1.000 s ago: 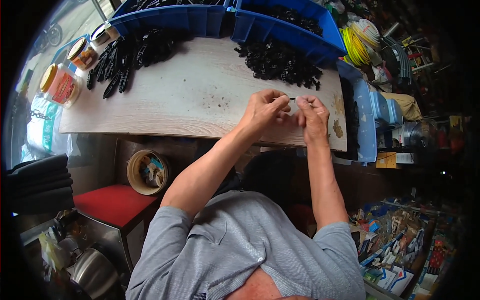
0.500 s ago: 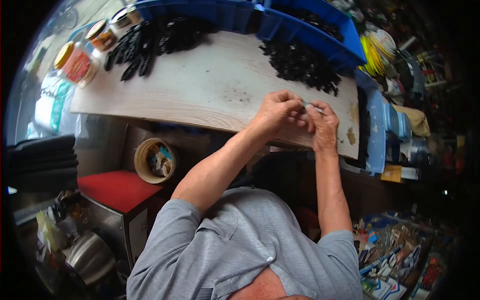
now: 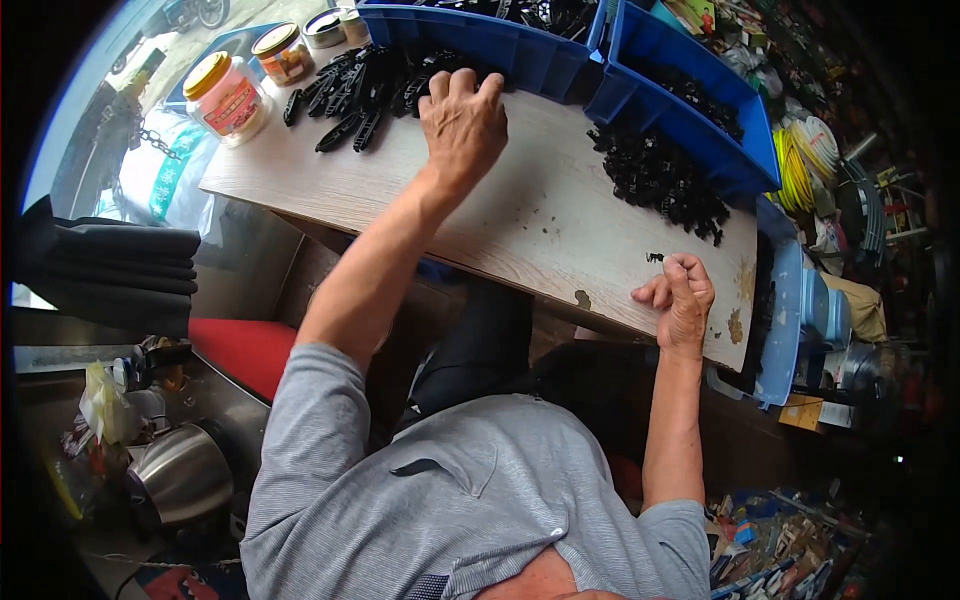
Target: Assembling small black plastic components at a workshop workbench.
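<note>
My left hand [image 3: 462, 122] reaches far across the pale wooden board [image 3: 520, 215] and lies on a pile of long black plastic strips [image 3: 365, 90] at its far left; what its fingers grip is hidden. My right hand [image 3: 682, 298] rests at the board's near right edge, curled into a loose fist with a small black piece [image 3: 655, 258] at its fingertips. A heap of small black parts [image 3: 662, 180] lies on the board beyond the right hand.
Two blue bins [image 3: 690, 110] with black parts stand along the far edge. Jars with yellow and metal lids [image 3: 228, 95] sit at the far left. A red stool [image 3: 245, 350] and a metal kettle [image 3: 180, 475] are lower left; cluttered shelves fill the right.
The two hands were together near the board's right edge working on a small piece. The left hand has since swung far left onto the black strips; the right hand stayed.
</note>
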Demonstrator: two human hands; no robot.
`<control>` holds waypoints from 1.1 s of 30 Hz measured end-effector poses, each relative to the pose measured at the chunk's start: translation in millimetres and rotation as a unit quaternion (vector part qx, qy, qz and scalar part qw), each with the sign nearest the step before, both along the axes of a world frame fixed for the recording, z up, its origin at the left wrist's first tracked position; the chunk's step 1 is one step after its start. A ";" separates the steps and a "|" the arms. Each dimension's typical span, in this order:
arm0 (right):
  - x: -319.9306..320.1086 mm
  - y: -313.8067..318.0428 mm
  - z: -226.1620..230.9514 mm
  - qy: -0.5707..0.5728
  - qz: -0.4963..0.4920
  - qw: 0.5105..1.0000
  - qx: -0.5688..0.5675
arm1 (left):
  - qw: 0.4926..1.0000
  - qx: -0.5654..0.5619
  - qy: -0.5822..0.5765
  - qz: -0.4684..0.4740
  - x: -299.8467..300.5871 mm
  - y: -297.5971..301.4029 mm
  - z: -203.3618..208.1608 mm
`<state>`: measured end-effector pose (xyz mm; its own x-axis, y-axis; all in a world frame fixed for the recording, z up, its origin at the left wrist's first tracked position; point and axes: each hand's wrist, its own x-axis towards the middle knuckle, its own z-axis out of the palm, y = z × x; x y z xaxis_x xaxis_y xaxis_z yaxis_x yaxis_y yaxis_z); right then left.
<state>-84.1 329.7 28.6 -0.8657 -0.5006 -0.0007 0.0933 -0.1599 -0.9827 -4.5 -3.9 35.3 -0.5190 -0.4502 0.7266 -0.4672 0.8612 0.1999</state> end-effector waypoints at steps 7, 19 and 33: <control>2.1 -2.9 0.2 -0.007 -0.023 1.000 -0.002 | 0.993 -0.059 -0.098 0.005 -1.0 -38.3 -24.9; -4.3 4.1 -2.8 -0.006 -0.017 1.000 -0.015 | 0.959 0.031 -0.116 -0.257 27.5 12.1 -19.9; 5.0 -1.5 -1.8 -0.022 -0.034 0.998 -0.049 | 0.809 0.484 0.047 -0.331 38.0 93.8 -15.2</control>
